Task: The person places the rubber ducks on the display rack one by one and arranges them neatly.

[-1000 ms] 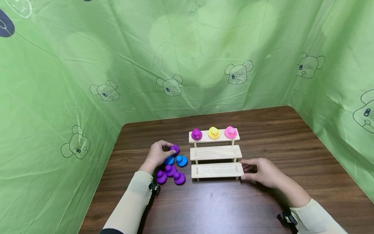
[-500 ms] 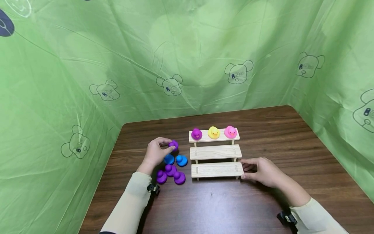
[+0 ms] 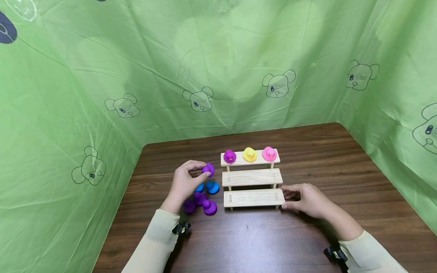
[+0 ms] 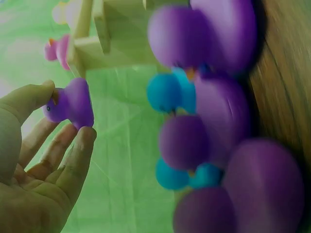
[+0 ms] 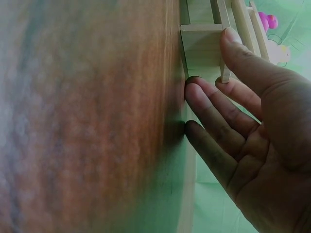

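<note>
In the head view my left hand (image 3: 184,182) pinches a purple rubber duck (image 3: 208,170) between thumb and fingers, raised above the other ducks. The left wrist view shows this held duck (image 4: 73,103) tipped sideways, its beak near the thumb. My right hand (image 3: 307,200) holds the right end of the lowest step of a three-step wooden stand (image 3: 253,198); in the right wrist view its thumb and index finger (image 5: 238,94) lie on either side of the board's end. On the top step stand a purple duck (image 3: 230,156), a yellow duck (image 3: 250,154) and a pink duck (image 3: 269,154).
Left of the stand, a purple duck (image 3: 209,207) and two more purple ones sit on the brown table (image 3: 246,239). Two blue ducks stand behind them, one (image 3: 212,187) in full view and one partly hidden by my left hand. Green cloth (image 3: 239,57) hangs around the table.
My left hand has lifted the purple duck from beside the blue ones and carried it slightly right, toward the stand. My right hand has stayed at the stand's end.
</note>
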The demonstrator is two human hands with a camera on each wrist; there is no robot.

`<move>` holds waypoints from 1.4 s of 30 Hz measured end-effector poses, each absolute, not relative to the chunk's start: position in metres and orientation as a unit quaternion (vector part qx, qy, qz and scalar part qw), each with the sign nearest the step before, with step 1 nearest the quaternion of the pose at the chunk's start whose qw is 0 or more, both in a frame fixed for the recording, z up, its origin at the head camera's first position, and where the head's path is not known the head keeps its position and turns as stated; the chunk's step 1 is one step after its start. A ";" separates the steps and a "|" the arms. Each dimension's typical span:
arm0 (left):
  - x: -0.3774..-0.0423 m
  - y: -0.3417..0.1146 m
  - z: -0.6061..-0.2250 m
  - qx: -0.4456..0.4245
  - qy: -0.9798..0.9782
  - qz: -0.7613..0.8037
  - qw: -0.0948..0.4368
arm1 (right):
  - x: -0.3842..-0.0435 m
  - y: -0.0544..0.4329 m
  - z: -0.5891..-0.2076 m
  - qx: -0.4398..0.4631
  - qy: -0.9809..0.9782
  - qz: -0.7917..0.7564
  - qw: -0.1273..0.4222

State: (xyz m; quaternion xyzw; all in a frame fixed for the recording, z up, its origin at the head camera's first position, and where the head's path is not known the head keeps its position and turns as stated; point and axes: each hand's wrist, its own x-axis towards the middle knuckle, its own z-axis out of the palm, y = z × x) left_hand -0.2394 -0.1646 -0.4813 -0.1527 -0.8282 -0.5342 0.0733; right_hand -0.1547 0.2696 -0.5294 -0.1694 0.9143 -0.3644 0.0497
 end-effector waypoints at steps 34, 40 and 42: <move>-0.213 -0.066 -0.479 -0.237 -0.804 -0.542 0.062 | -0.154 0.269 -0.531 -0.167 0.914 -0.367 0.049; -0.212 -0.052 -0.482 -0.252 -0.817 -0.511 0.084 | -0.155 0.269 -0.531 -0.167 0.914 -0.366 0.049; -0.213 -0.047 -0.483 -0.253 -0.825 -0.496 0.093 | -0.155 0.269 -0.531 -0.166 0.914 -0.367 0.051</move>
